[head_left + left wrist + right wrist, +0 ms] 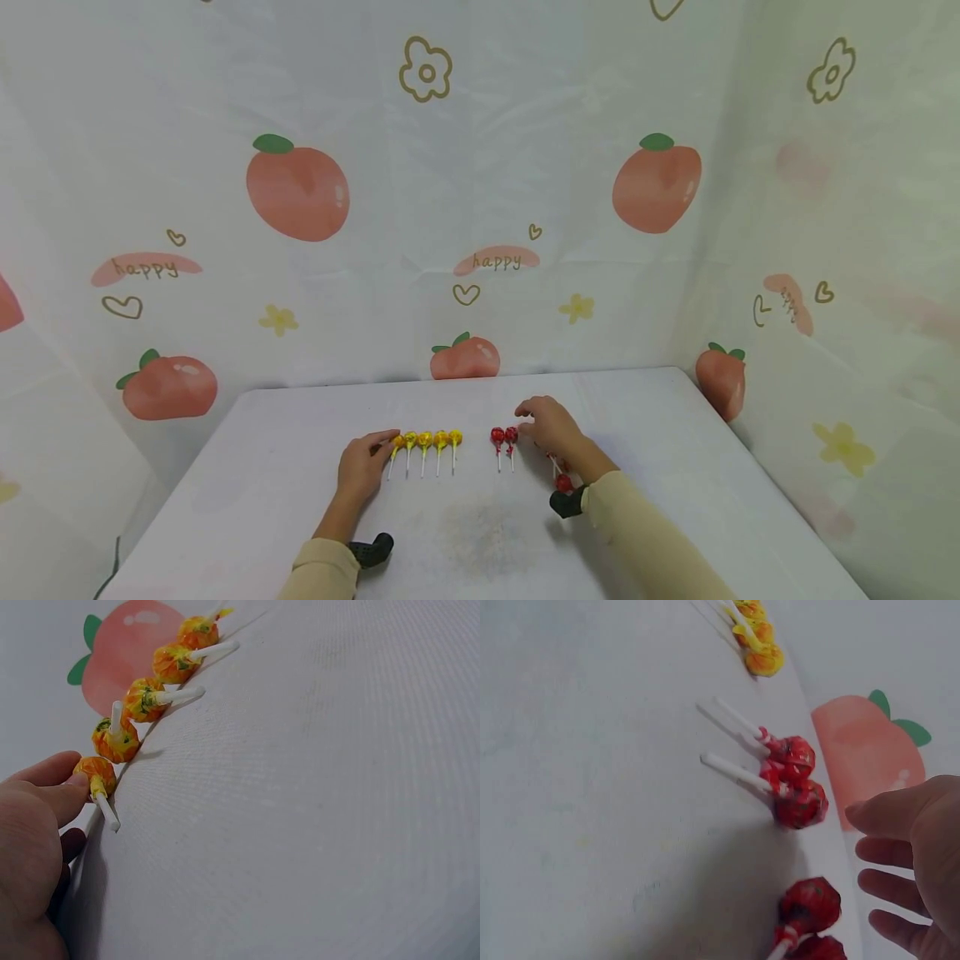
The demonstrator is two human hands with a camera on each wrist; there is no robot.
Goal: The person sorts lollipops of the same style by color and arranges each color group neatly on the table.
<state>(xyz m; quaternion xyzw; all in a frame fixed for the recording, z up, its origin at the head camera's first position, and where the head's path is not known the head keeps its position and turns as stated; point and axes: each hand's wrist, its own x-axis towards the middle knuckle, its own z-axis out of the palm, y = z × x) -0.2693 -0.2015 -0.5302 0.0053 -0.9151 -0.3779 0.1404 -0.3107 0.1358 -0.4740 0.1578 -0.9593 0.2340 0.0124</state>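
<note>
Several lollipops in yellow-orange wrappers stand side by side in a row, sticks toward the person. My left hand (362, 467) pinches the head of the leftmost yellow lollipop (96, 774) between thumb and index finger. To the right of that row lie two red lollipops (497, 435), their heads touching and their sticks nearly parallel. Just right of the pair hovers my right hand (553, 427), fingers loosely bent and holding nothing. Under its wrist are more red lollipops (810, 904), partly hidden by the arm in the head view.
All the lollipops lie on a white table (420, 550) with a greyish smudged patch in front of the rows. A white curtain printed with peaches (297, 193) hangs behind the far edge and along the right side.
</note>
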